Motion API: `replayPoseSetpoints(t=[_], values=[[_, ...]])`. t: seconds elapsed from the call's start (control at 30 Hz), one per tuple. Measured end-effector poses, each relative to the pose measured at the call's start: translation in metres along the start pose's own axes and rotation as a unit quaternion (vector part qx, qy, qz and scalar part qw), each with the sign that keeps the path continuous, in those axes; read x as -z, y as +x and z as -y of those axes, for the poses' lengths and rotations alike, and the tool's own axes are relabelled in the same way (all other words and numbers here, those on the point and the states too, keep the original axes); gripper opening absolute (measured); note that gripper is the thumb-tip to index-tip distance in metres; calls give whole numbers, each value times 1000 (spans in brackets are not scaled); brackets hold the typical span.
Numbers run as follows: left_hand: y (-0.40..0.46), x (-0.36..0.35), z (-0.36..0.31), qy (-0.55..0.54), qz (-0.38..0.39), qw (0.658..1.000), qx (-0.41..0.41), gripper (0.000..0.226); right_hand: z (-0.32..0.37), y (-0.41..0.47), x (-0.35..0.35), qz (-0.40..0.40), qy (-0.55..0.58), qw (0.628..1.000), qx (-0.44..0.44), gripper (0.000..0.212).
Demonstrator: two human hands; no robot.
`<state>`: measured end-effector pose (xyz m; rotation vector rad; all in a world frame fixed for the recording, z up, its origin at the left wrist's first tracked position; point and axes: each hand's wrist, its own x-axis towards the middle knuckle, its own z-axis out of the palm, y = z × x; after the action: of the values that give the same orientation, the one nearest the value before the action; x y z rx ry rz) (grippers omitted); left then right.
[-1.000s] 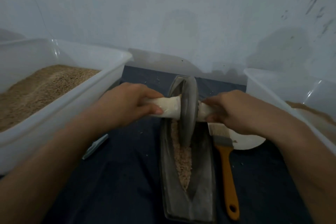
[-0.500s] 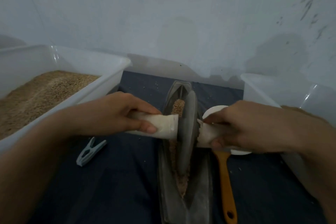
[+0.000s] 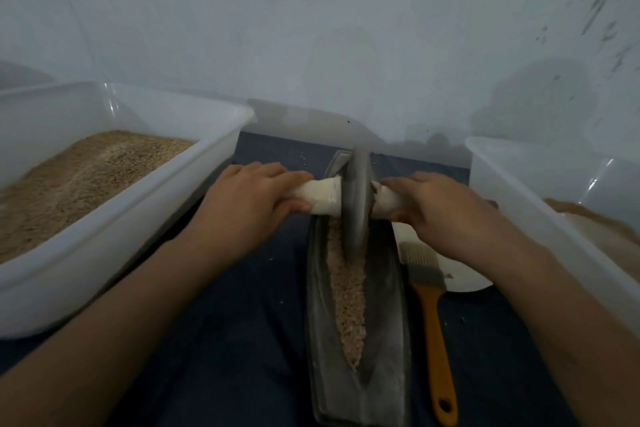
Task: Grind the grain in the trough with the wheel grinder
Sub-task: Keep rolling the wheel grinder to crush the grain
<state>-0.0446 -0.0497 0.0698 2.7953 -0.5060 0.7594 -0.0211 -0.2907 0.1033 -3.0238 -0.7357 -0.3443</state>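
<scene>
Wheel grinder [image 3: 356,204]: a grey disc standing upright on its edge in the far half of the trough, its rim down in the grain.
Grain [image 3: 348,298]: a pale, coarse strip along the trough's groove, running from the wheel toward the near end.
Trough [image 3: 388,357]: long, grey, boat-shaped, lying on the dark cloth [image 3: 225,340] with its length pointing away from the person.
Axle handles: wrapped in white material (cloth or tape, hard to tell), one sticking out each side of the disc.
Left hand [image 3: 249,208]: fingers curled over the left handle [image 3: 320,199], gripping it.
Right hand [image 3: 446,211]: fingers wrapped round the right handle [image 3: 386,203], gripping it just beside the disc.
Brush [image 3: 429,315]: pale bristles, orange handle, lying just right of the trough.
White plate [image 3: 464,279]: partly under the right wrist, behind the brush.
Left tub [image 3: 114,236]: translucent plastic, holding brown grain.
Right tub [image 3: 540,218]: translucent plastic, brownish contents showing at the frame edge.
</scene>
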Motion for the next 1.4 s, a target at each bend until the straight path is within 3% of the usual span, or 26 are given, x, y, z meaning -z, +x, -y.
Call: replayPoseSetpoints(t=[0.07, 0.17, 0.33, 0.47, 0.53, 0.63, 0.77, 0.83, 0.9, 1.03, 1.2, 1.3, 1.4], values=[[0, -3, 0, 3, -11, 1000, -3, 44, -1, 1, -4, -13, -18, 1000, 5, 47], [1, 7, 3, -77, 27, 997, -12, 41, 2, -4, 6, 26, -30, 999, 31, 44], [-5, 43, 3, -254, 199, 946, -31, 38, 12, -29, 43, 158, -17, 985, 70, 47], [-7, 60, 3, -286, 277, 915, -62, 40, 15, -44, 61, 193, 17, 977, 83, 46], [-8, 58, 2, -280, 276, 918, -56, 37, 15, -43, 58, 194, 30, 977, 84, 44], [-5, 46, 0, -221, 232, 947, -16, 43, 12, -28, 40, 161, 8, 985, 52, 45], [0, 12, -1, -45, 71, 996, 28, 42, 5, -5, 10, 43, -21, 999, 14, 49], [-1, -1, -3, 10, 0, 1000, 28, 42, 4, 1, -3, -23, -36, 999, 4, 52], [-1, -6, -4, 23, -20, 999, 20, 43, 3, 2, -10, -50, -50, 998, 5, 55], [0, 8, 1, -66, 23, 997, -9, 40, 5, -3, 6, 23, -55, 998, 34, 47], [-6, 44, 3, -222, 199, 954, -34, 43, 14, -30, 47, 162, -13, 984, 75, 40], [-7, 51, 1, -266, 228, 936, -42, 43, 15, -40, 57, 192, 16, 978, 77, 44], [-6, 47, -1, -239, 214, 947, -32, 45, 17, -36, 50, 177, 8, 982, 67, 39]])
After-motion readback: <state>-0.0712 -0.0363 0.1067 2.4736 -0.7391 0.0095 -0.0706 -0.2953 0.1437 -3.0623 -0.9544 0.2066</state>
